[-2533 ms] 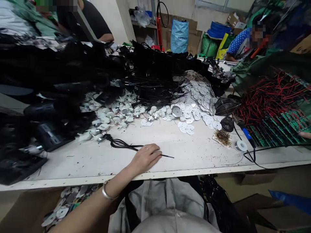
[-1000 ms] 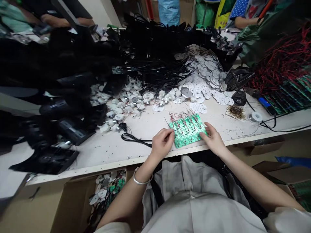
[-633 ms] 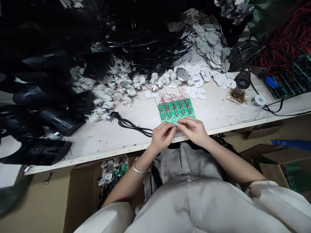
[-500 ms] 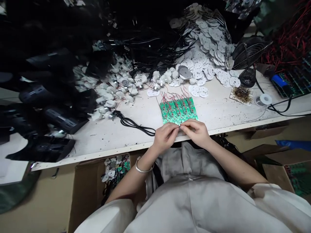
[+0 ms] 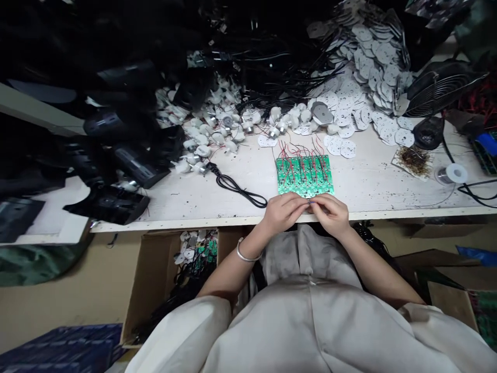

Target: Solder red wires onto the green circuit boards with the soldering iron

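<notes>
A green circuit board panel (image 5: 305,176) with red and black wires lies near the front edge of the white bench. At its near edge my left hand (image 5: 285,211) is closed, thumb and fingertips pinched together. Close against it, my right hand (image 5: 331,212) pinches from the other side. The fingertips of both hands almost meet over something small and dark, too tiny to name. A coiled black cable (image 5: 240,190) rests on the bench to the left of the panel.
White motor parts (image 5: 202,137) are heaped at the back left, beside black plastic housings (image 5: 134,166). Behind the panel rise stacked white discs (image 5: 382,67). To the right are a solder spool (image 5: 452,174), brass wool (image 5: 413,160) and a fan (image 5: 442,88). Below stands an open carton (image 5: 149,280).
The camera view has turned, so the bench and hands appear further right in the picture. Both hands keep their pinch at the panel's near edge.
</notes>
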Motion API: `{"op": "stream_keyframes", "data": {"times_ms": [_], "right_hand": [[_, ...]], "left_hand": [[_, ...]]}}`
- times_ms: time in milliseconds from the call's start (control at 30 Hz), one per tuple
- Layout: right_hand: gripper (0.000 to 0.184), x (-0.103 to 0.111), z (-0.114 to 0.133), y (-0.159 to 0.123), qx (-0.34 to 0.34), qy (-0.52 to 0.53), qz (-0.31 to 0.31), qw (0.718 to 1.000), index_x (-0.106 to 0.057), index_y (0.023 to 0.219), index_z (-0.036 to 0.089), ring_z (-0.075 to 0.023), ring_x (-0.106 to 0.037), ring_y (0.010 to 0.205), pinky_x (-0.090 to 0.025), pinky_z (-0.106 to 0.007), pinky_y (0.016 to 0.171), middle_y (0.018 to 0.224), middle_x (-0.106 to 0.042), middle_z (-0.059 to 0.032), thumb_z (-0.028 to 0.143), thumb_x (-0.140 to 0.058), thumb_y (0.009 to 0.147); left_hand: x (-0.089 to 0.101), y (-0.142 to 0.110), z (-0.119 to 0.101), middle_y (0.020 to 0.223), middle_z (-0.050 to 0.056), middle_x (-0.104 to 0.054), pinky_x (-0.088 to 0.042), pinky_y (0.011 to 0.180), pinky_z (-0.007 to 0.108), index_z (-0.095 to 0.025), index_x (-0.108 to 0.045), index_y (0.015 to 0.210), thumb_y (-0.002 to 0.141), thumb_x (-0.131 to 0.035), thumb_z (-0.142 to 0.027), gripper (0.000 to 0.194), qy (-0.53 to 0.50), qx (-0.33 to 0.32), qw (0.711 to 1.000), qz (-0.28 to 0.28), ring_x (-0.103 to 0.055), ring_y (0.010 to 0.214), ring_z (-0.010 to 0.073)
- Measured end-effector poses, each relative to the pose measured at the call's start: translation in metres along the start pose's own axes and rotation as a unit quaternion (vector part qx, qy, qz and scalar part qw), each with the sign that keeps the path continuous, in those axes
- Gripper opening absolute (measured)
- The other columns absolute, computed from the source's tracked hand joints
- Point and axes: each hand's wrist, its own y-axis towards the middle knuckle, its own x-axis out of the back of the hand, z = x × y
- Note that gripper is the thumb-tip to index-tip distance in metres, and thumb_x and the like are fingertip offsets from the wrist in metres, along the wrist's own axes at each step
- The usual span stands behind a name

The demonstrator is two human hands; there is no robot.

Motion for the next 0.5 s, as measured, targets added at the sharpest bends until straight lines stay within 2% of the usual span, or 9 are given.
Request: {"op": "stream_keyframes", "data": {"times_ms": [100, 267, 367, 500], "right_hand": [[0.010, 0.0015, 0.0003, 0.0015, 0.004, 0.016, 0.004, 1.000, -0.072, 0.088, 0.024, -0.0176, -0.070, 0.071, -0.060, -0.031, 0.065, 0.082, -0.074, -0.0047, 0.023, -0.062, 0.089], [0.007, 0.0026, -0.0008, 0.0041, 0.019, 0.054, 0.009, 0.998, -0.071, 0.088, 0.024, -0.0172, -0.069, 0.071, -0.058, -0.031, 0.063, 0.078, -0.072, -0.0030, 0.019, -0.066, 0.087], [0.006, 0.0028, -0.0018, 0.0028, 0.035, 0.050, 0.025, 0.998, -0.070, 0.085, 0.025, -0.0176, -0.068, 0.070, -0.057, -0.031, 0.062, 0.078, -0.071, -0.0031, 0.021, -0.066, 0.087], [0.005, 0.0012, -0.0016, 0.0012, 0.017, 0.045, 0.028, 0.998, -0.068, 0.091, 0.026, -0.0179, -0.067, 0.071, -0.057, -0.033, 0.064, 0.080, -0.071, -0.0024, 0.023, -0.067, 0.087]], "left_hand": [[-0.0020, -0.0016, -0.0023, 0.086, 0.005, -0.073, -0.056, 0.069, 0.024, -0.020, -0.067, 0.103, 0.096, -0.057, -0.022, 0.013, 0.029, -0.010, 0.999, -0.018, -0.069, 0.078, 0.0133], [-0.0021, 0.0005, -0.0024, 0.087, 0.006, -0.073, -0.057, 0.069, 0.024, -0.018, -0.068, 0.101, 0.095, -0.059, -0.020, 0.011, -0.007, -0.004, 0.999, -0.043, -0.070, 0.079, 0.0136], [-0.0010, 0.0006, -0.0024, 0.089, 0.006, -0.073, -0.058, 0.073, 0.025, -0.019, -0.069, 0.098, 0.097, -0.057, -0.025, 0.013, -0.055, 0.035, 0.997, -0.030, -0.070, 0.083, 0.0137], [0.0024, -0.0005, -0.0057, 0.089, 0.007, -0.072, -0.058, 0.074, 0.026, -0.020, -0.070, 0.096, 0.098, -0.056, -0.028, 0.016, -0.091, 0.078, 0.993, 0.005, -0.069, 0.083, 0.0137]]}}
